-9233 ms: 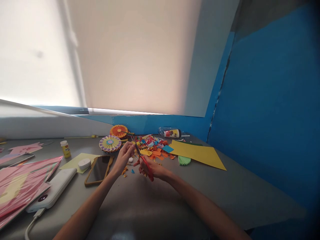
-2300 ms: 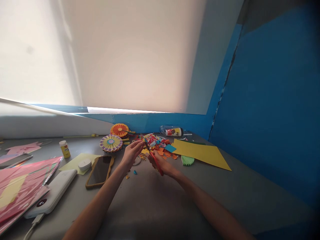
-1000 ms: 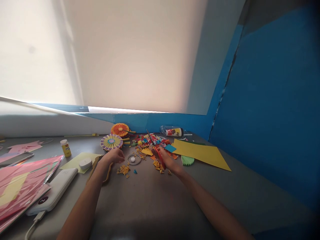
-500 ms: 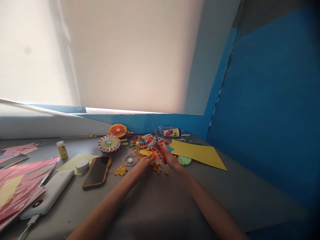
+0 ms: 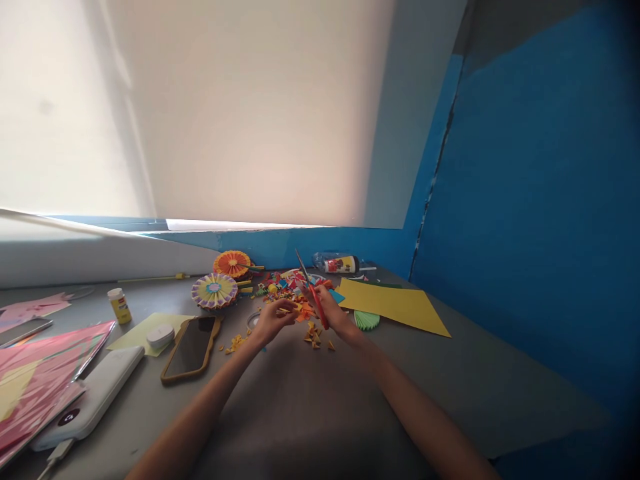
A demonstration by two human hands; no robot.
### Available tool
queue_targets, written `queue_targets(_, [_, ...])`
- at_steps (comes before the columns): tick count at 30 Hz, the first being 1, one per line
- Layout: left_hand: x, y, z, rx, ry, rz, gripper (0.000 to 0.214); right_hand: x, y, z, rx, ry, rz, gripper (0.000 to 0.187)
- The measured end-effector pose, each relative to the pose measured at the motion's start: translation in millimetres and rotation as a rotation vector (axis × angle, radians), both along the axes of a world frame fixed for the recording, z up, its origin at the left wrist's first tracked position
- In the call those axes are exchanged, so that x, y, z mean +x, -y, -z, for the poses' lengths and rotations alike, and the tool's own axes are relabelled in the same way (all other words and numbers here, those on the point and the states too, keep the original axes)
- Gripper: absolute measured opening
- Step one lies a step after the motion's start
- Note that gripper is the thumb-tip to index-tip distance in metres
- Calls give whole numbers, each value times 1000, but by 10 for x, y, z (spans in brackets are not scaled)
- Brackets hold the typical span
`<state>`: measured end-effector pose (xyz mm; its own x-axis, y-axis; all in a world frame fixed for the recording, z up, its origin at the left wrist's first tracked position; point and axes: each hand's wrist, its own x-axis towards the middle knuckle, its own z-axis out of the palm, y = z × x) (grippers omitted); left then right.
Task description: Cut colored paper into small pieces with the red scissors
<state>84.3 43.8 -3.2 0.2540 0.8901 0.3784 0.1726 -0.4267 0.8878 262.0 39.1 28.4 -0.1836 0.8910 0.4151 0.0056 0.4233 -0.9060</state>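
Power bank [image 5: 87, 407] lies far left of the heap of coloured paper scraps [image 5: 287, 287], and a phone in a yellow case [image 5: 190, 347] lies nearer to this heap. The left hand [image 5: 270, 322] stands just before the heap, with its fingers [image 5: 281, 317] close together in a narrow pinch; I cannot tell if they hold a small paper piece. Above the heap's right side, the right hand [image 5: 335, 317] closes firmly around red-handled scissors [image 5: 313, 293], blades pointing up and away, perhaps to keep them clear of the left fingers. Yellow card [image 5: 395, 303] lies right of the heap.

Paper scrap heap [image 5: 293, 290] in the way
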Motion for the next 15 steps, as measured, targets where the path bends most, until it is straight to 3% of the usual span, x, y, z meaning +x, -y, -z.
queue_targets(5, [-81, 113, -242, 1, 97, -123, 37, -33, -53, -37, -115, 83, 9, 38])
queue_targets(9, [-116, 138, -307, 21, 169, -217, 44, -50, -49, -31, -124, 17, -59, 35])
queue_targets(15, [-108, 176, -343, -95, 233, -125, 47, -76, -24, -45, -59, -66, -112, 35])
